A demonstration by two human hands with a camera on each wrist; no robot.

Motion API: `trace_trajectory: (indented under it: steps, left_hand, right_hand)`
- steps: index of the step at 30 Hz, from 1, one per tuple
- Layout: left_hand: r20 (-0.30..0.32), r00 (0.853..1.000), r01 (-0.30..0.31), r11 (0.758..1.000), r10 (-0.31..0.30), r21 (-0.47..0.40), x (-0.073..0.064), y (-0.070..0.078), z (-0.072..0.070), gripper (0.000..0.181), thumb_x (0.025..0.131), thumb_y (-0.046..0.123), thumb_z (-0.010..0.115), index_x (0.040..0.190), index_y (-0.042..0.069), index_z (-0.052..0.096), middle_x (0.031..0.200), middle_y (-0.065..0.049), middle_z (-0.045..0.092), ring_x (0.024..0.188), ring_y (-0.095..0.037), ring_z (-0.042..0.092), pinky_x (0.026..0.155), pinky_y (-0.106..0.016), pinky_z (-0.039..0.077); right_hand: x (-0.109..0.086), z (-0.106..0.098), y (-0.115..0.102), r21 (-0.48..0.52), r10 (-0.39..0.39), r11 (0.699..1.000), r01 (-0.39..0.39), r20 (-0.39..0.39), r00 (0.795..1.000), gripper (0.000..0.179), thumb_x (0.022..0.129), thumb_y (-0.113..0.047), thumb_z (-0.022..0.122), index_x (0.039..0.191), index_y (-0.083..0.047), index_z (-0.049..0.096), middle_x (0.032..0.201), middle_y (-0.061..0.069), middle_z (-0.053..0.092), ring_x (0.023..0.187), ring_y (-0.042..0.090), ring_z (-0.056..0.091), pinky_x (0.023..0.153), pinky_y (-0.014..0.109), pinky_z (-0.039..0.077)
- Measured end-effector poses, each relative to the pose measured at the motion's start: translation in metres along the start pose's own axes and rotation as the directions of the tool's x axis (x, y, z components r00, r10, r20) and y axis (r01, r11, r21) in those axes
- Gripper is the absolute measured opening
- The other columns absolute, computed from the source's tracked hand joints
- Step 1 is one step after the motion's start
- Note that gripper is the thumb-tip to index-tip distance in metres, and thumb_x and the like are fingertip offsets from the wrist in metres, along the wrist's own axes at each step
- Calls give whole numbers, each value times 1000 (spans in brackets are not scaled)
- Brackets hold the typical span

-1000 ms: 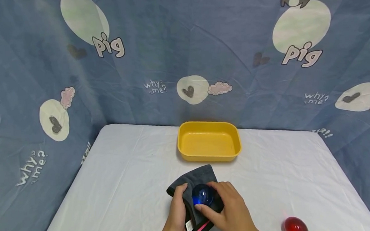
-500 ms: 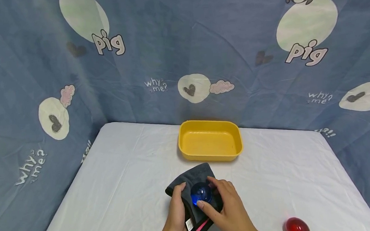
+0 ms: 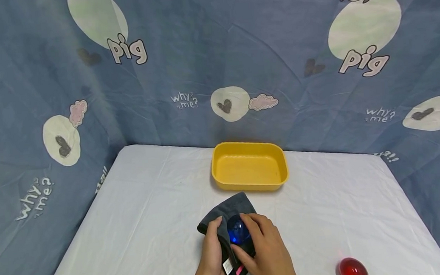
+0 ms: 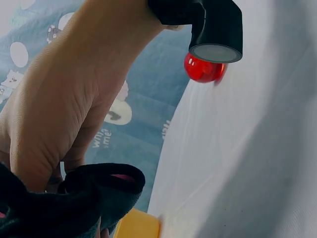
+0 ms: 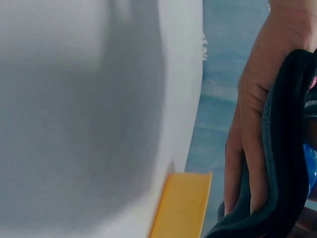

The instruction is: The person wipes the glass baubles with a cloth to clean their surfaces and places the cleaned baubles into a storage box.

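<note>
In the head view, my left hand (image 3: 210, 259) grips a dark grey cloth (image 3: 235, 202) with black edging, its thumb lying over the near fold. A white label (image 3: 227, 266) and a bit of pink show at the cloth's lower end. Against the cloth sits a glossy, see-through blue ball (image 3: 237, 230). My right hand (image 3: 268, 253) holds this ball from the right between thumb and fingers. The right wrist view shows fingers pressed along the back of the cloth (image 5: 290, 144), with a sliver of the blue ball (image 5: 311, 166) at the edge.
A yellow rectangular tub (image 3: 252, 186) stands beyond the hands, near the far edge of the white-covered table (image 3: 152, 210). To the right lies a see-through red ball (image 3: 352, 269). Blue printed fabric (image 3: 184, 63) hangs behind. A black wrist camera (image 4: 218, 29) appears in the left wrist view.
My right hand's fingers have moved left over the blue ball and now cover its right side. The cloth's right part is drawn in. The left hand keeps its hold on the cloth.
</note>
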State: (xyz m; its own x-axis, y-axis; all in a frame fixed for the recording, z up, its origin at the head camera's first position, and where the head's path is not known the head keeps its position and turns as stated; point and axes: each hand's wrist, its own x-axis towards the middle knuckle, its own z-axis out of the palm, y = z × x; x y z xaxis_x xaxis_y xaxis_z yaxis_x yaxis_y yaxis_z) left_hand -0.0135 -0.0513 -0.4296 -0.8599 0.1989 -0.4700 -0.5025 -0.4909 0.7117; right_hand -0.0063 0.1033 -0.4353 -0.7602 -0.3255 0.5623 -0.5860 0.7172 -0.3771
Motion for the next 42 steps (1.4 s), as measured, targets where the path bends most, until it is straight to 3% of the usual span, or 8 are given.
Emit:
trace_trajectory:
  steps: [4, 7, 17, 23, 27, 31, 35, 42]
  left_hand:
    - [10, 1000, 11, 1000, -11, -5, -2, 0, -1, 68, 106, 52, 31, 151, 2, 40, 132, -9, 61, 110, -18, 63, 100, -35, 50]
    - [17, 999, 27, 1000, -27, 1, -2, 1, -1, 73, 105, 53, 31, 155, 1, 33, 136, -11, 58, 113, -19, 62, 103, -38, 48]
    - [20, 999, 38, 999, -38, 24, -7, 2, 0, 74, 104, 55, 34, 154, 1, 37, 136, -12, 61, 117, -20, 63, 102, -37, 51]
    - [-3, 999, 35, 999, -35, 35, -5, 3, 0, 76, 104, 55, 33, 156, -1, 32, 142, -14, 56, 121, -21, 61, 106, -39, 49]
    - [-11, 1000, 17, 999, -17, 33, -3, 5, 0, 76, 105, 53, 32, 159, 0, 27, 152, -16, 47, 127, -22, 56, 112, -42, 43]
    - [-14, 1000, 13, 1000, -13, 21, -3, 8, 0, 76, 105, 53, 31, 160, 0, 25, 154, -17, 44, 126, -21, 56, 111, -41, 43]
    - [-13, 1000, 11, 1000, -11, 3, -3, 9, 1, 73, 105, 52, 32, 157, 1, 30, 145, -13, 50, 116, -18, 59, 104, -37, 48]
    - [-13, 1000, -6, 1000, 6, 14, -1, 7, 3, 70, 106, 50, 31, 157, 2, 35, 146, -10, 53, 119, -15, 58, 106, -36, 46]
  right_hand:
    - [2, 1, -5, 5, 49, 999, -49, 1, 999, 70, 79, -34, 93, 136, -6, 62, 123, 9, 59, 107, 21, 63, 88, 43, 57]
    - [4, 1, -7, 24, 91, 996, -90, -4, 996, 68, 78, -30, 94, 132, -5, 63, 119, 6, 60, 106, 18, 62, 87, 40, 58]
    - [7, -2, -8, 124, 267, 954, -272, 54, 962, 44, 93, -45, 78, 120, -11, 70, 100, -10, 62, 95, 5, 51, 78, 31, 54]
    - [10, -6, -9, 122, 312, 937, -327, 127, 942, 46, 95, -53, 74, 120, -14, 71, 101, -12, 63, 95, 5, 49, 80, 32, 53]
    - [10, -14, -7, 121, 270, 949, -290, 161, 949, 60, 91, -50, 79, 135, -12, 65, 120, -7, 63, 110, 8, 54, 93, 39, 55]
    - [8, -17, -6, 64, 110, 991, -120, 137, 984, 71, 87, -37, 86, 144, -7, 57, 133, 4, 59, 119, 16, 57, 97, 43, 56]
    - [7, -13, -7, -41, -5, 999, 9, 92, 996, 71, 85, -30, 88, 143, -4, 58, 134, 11, 59, 115, 23, 60, 93, 44, 57]
    - [4, -3, -8, -78, 48, 996, -41, 86, 995, 81, 83, -35, 89, 147, -2, 52, 136, 14, 58, 118, 27, 60, 93, 46, 55]
